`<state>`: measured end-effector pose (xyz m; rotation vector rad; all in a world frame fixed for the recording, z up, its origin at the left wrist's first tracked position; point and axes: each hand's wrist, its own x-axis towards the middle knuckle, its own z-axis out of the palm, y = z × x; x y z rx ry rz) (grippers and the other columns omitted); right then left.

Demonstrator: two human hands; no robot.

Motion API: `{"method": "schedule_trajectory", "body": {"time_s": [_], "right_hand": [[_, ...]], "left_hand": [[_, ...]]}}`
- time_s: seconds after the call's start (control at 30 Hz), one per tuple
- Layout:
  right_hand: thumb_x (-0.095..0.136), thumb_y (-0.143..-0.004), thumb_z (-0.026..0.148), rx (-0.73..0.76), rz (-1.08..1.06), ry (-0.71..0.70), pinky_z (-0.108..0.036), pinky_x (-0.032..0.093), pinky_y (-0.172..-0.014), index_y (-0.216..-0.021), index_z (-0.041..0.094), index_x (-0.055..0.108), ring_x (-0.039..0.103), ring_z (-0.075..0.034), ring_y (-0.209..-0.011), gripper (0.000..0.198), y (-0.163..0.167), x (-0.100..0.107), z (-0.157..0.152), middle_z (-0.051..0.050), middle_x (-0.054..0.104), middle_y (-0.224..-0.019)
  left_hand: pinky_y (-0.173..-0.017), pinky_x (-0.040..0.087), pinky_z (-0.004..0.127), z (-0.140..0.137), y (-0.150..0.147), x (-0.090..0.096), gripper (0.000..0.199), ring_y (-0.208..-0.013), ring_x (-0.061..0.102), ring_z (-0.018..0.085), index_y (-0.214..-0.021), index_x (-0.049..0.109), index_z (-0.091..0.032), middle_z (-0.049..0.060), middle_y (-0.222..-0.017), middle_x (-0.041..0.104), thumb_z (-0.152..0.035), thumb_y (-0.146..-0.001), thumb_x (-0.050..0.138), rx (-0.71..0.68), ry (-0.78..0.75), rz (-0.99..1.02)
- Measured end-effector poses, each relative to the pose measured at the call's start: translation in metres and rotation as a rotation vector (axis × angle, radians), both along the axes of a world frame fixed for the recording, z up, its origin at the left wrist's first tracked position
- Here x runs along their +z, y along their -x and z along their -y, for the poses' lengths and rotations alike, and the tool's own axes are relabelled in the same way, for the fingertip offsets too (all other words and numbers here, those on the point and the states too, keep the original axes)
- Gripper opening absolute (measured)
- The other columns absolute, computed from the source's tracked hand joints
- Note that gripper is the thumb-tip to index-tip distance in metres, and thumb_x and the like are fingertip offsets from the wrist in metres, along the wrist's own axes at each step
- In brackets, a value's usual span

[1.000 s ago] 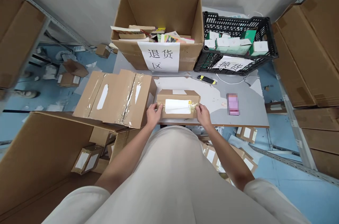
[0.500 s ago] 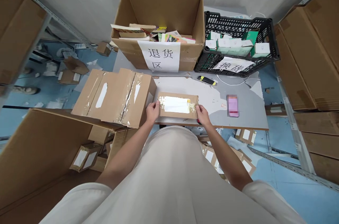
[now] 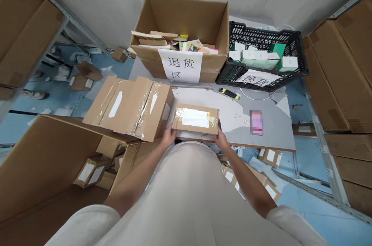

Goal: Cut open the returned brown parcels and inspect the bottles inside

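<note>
A small taped cardboard box (image 3: 195, 129) with a white label faces up at the front of the table. My left hand (image 3: 168, 137) grips its near left corner, the fingers partly hidden beneath it. On the near right corner, my right hand (image 3: 221, 139) is closed on the same box. A small red and black object (image 3: 219, 123) shows beside the box's right edge, just above my right hand; its kind is unclear. A large taped carton (image 3: 133, 108) stands close to my left hand. Farther back lies a yellow and black utility knife (image 3: 229, 93).
An open carton of books (image 3: 213, 65) with a paper sign stands at the back, beside a black plastic crate (image 3: 302, 54) of small white-green boxes. A pink blurred phone-like item (image 3: 256, 122) lies on the table (image 3: 276, 133). A deep open carton (image 3: 35, 168) holds parcels at lower left.
The box's near edge has come toward me and its front side now shows. Both hands have slid from its short sides down to the near corners. The view has shifted slightly.
</note>
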<state>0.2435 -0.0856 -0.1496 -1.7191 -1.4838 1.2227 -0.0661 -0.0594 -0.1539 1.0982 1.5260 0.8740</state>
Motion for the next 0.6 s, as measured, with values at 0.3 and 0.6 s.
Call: {"method": "schedule_trajectory", "body": {"time_s": [0.3, 0.6], "right_hand": [[0.036, -0.09, 0.054, -0.061, 0.134, -0.042, -0.041, 0.044, -0.093, -0.09, 0.019, 0.061, 0.058, -0.026, -0.099, 0.043, -0.002, 0.025, -0.041, -0.012, 0.065, -0.101], [0.035, -0.089, 0.063, -0.106, 0.203, 0.067, -0.038, 0.046, -0.083, -0.069, 0.021, 0.061, 0.063, -0.027, -0.086, 0.053, 0.003, 0.017, -0.081, -0.013, 0.069, -0.084]], "left_hand": [[-0.092, 0.047, 0.035, -0.05, -0.009, 0.039, 0.042, -0.101, 0.06, 0.023, -0.111, 0.066, -0.016, 0.011, -0.109, 0.064, -0.046, -0.084, 0.054, 0.009, -0.152, -0.255], [-0.089, 0.045, 0.041, -0.093, -0.02, 0.032, 0.042, -0.092, 0.062, 0.031, -0.074, 0.068, -0.015, 0.014, -0.087, 0.068, -0.053, -0.084, 0.052, 0.038, -0.037, -0.388]]}}
